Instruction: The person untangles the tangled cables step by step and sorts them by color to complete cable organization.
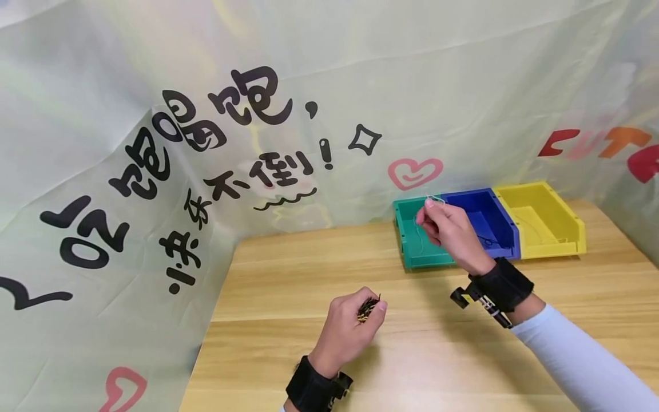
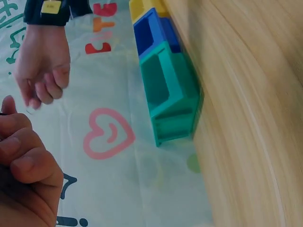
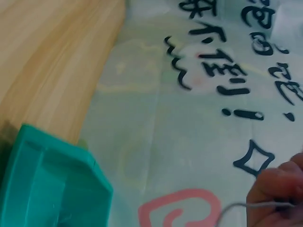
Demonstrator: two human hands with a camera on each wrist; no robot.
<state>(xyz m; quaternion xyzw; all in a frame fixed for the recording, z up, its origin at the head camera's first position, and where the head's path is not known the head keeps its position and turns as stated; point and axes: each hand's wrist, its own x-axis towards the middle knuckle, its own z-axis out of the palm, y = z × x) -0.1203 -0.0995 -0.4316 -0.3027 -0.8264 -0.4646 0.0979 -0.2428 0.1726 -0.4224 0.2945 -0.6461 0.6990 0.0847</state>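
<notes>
My left hand [image 1: 345, 332] grips a bundle of thin, wire-like strands [image 1: 367, 309], black and yellow, above the table. Raised over the green bin [image 1: 429, 262], my right hand [image 1: 455, 232] pinches one thin pale strand [image 1: 436, 198] between thumb and fingers. The right wrist view catches that strand [image 3: 236, 205] as a grey curved line at the fingertips. Inside the green bin lies another thin pale strand [image 1: 419, 233]. A dark strand [image 1: 486, 241] rests in the blue bin [image 1: 511, 243], partly hidden by my right hand and wrist.
To the right of the blue bin stands a yellow bin [image 1: 553, 250], with a faint thin strand inside. All three bins stand in a row at the back of the wooden table [image 1: 288, 274]. A printed cloth [image 1: 329, 57] hangs behind and to both sides.
</notes>
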